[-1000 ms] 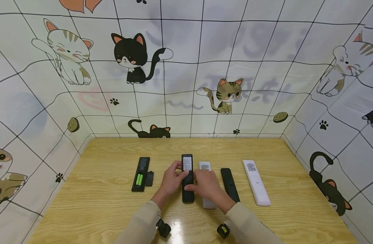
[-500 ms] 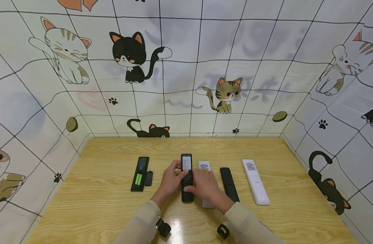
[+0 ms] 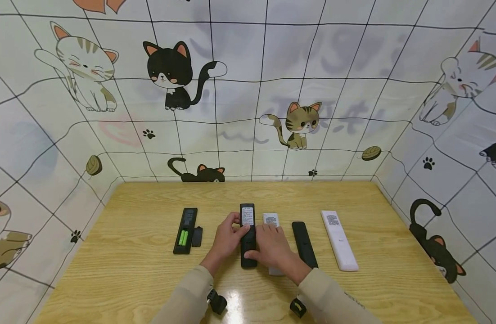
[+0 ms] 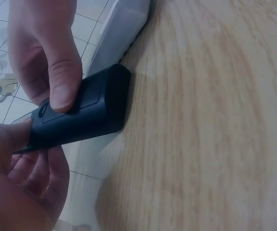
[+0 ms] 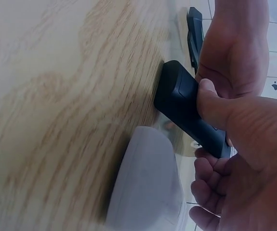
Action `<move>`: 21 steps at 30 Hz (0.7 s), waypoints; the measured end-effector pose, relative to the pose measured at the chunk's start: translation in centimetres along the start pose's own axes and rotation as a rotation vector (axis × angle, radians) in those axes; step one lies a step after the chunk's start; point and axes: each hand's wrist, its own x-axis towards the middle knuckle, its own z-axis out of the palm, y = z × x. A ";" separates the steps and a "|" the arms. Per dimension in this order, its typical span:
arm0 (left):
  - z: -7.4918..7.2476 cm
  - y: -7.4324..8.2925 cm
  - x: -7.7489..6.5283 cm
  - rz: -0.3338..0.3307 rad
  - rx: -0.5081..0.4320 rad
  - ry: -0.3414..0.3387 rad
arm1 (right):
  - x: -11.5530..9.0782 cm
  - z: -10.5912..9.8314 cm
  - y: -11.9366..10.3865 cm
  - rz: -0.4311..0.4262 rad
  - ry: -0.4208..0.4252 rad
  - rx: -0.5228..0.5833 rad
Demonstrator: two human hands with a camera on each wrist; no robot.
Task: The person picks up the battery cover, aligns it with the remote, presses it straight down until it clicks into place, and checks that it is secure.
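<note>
A black remote control is held back side up at the middle of the table, its label at the far end. My left hand grips its left side, thumb across the back and fingers along the edge. From the right, my right hand holds it, thumb pressing on the battery cover, fingers curled by the opposite edge. In the left wrist view the cover sits in place, and the remote's near end meets the tabletop. A white remote lies partly hidden under my right hand.
To the left, another black remote lies with its compartment uncovered, two green batteries inside and its loose cover alongside. A black remote and a white remote lie to the right. Cat-patterned wall sheets border the wooden table.
My right thumb has slid slightly toward the near end of the black remote. The left hand keeps its grip, and the head view has shifted a little.
</note>
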 end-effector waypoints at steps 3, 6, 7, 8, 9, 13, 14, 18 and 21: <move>0.0 -0.1 0.0 0.001 -0.003 -0.004 | 0.0 0.0 0.1 -0.003 0.006 0.011; 0.0 -0.1 0.0 -0.006 -0.007 -0.004 | -0.1 0.0 0.2 -0.003 0.016 0.021; 0.0 -0.2 0.1 -0.006 -0.006 -0.004 | 0.0 0.0 0.2 -0.004 0.018 0.024; 0.0 -0.1 0.1 -0.006 -0.006 -0.005 | 0.0 -0.1 0.2 -0.005 0.020 0.022; 0.0 -0.2 0.1 -0.007 -0.007 -0.006 | 0.0 -0.1 0.2 -0.006 0.020 0.019; -0.1 -0.1 0.1 -0.012 -0.014 -0.011 | 0.1 -0.2 0.3 -0.012 0.019 0.012; -0.1 -0.1 0.1 -0.016 -0.017 -0.013 | 0.1 -0.2 0.4 -0.013 0.016 0.008; -0.1 0.0 0.0 -0.020 -0.032 -0.025 | 0.2 -0.3 0.6 -0.014 -0.002 0.010; -0.2 0.2 0.0 -0.023 -0.043 -0.033 | 0.3 -0.6 0.7 -0.015 -0.008 0.044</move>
